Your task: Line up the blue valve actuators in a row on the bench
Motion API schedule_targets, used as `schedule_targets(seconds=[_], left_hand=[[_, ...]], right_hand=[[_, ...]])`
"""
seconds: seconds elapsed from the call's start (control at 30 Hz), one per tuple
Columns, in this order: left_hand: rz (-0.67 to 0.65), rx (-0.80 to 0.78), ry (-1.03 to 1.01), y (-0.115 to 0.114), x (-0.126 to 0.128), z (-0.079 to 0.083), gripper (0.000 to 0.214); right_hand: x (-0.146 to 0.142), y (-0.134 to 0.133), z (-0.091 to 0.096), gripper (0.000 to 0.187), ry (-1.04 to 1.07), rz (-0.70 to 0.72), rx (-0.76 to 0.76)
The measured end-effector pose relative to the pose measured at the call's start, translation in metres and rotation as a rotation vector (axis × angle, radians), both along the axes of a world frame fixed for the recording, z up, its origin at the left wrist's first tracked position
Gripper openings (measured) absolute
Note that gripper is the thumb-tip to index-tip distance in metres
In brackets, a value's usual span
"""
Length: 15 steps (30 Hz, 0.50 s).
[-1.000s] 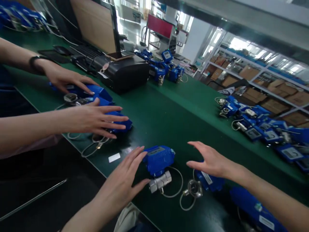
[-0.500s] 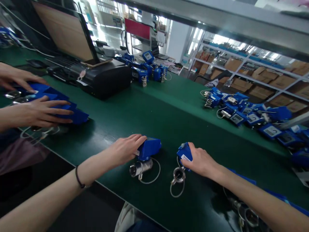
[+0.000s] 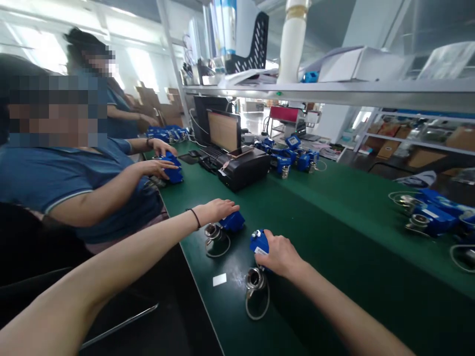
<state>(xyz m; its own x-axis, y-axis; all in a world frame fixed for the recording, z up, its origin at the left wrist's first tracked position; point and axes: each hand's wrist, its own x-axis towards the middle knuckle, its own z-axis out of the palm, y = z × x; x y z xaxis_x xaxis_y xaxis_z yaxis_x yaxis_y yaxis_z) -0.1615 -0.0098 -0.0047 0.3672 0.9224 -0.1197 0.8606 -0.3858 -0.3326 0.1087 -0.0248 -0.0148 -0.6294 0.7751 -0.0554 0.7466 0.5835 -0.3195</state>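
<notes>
The left hand (image 3: 218, 209), spread a second ago, now covers a boxy blue plastic meter (image 3: 233, 223) beyond the flat white card (image 3: 219, 280), grip hidden, while the right hand (image 3: 281, 252) pinches a matching meter (image 3: 259, 243) right of the card, so each has a hand.

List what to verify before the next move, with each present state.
1. Left hand touching a blue boxy device: ok.
2. Left hand's grip closed: cannot tell; underside hidden.
3. Right hand gripping a second blue boxy device with silver ring-shaped metal fitting: ok.
4. The two devices apart: ok.
5. White rectangular card clear of both hands: ok.
6. Co-worker's hand apart from the person's own: ok.
</notes>
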Motion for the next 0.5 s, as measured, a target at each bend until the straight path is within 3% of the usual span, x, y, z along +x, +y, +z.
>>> schedule_targets(seconds=[0.13, 0.3, 0.5], left_hand=[[0.091, 0.062, 0.022, 0.006, -0.068, 0.001, 0.03], [0.213, 0.151, 0.021, 0.017, -0.146, -0.001, 0.029], [0.241, 0.205, -0.039, 0.031, -0.2, -0.011, 0.029]], right_hand=[[-0.074, 0.021, -0.002, 0.05, 0.027, 0.046, 0.024], [-0.16, 0.046, -0.001, 0.053, 0.053, 0.103, 0.004], [-0.243, 0.069, 0.005, 0.043, 0.048, 0.172, -0.035]])
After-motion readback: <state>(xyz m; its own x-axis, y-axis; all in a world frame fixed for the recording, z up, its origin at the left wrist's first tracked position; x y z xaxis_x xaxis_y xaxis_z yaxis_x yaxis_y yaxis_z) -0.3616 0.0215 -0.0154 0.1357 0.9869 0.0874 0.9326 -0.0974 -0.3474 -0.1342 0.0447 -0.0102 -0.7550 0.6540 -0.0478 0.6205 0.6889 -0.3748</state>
